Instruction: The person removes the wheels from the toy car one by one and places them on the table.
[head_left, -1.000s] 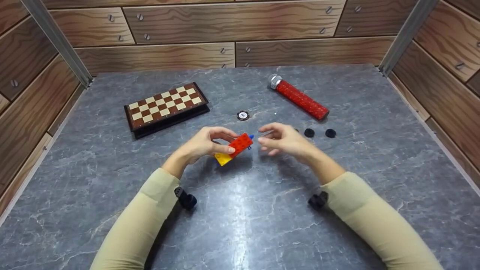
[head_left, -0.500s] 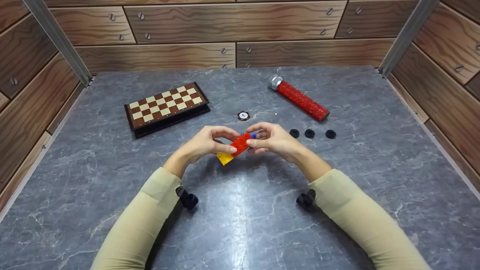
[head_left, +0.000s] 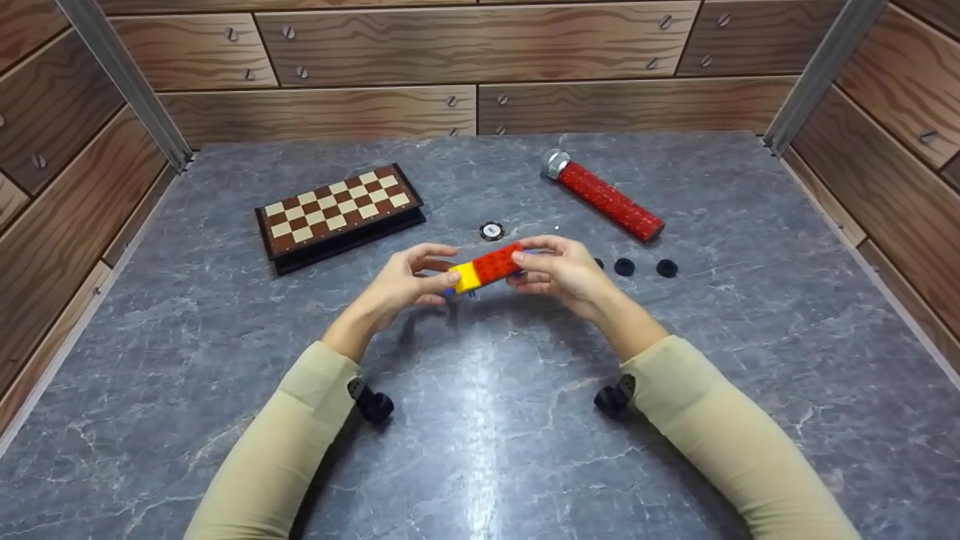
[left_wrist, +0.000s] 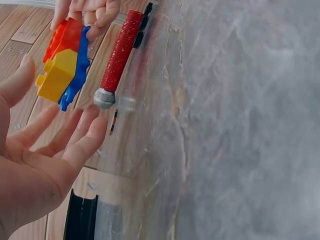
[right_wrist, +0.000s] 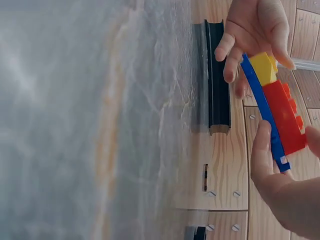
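Observation:
A building-block toy point(head_left: 498, 263), made of a red brick and a yellow brick on a blue base, is held above the table between the two hands. My right hand point(head_left: 574, 274) pinches its red end, thumb on the studs and fingers under the blue base. By the yellow end is my left hand point(head_left: 394, 285), its fingers spread and relaxed. In the left wrist view a gap shows between the left fingers and the yellow brick point(left_wrist: 58, 75). The blue base point(right_wrist: 260, 97) shows along its length in the right wrist view.
A folded chessboard case point(head_left: 337, 214) lies at the back left. A poker chip point(head_left: 492, 230) lies beyond the toy. At the back right is a red microphone point(head_left: 611, 200). Several small black round pieces point(head_left: 624, 267) sit right of the right hand.
My right hand has come in from the right and taken hold of the red end. The left hand has loosened its grip. The toy has moved slightly away and turned flatter.

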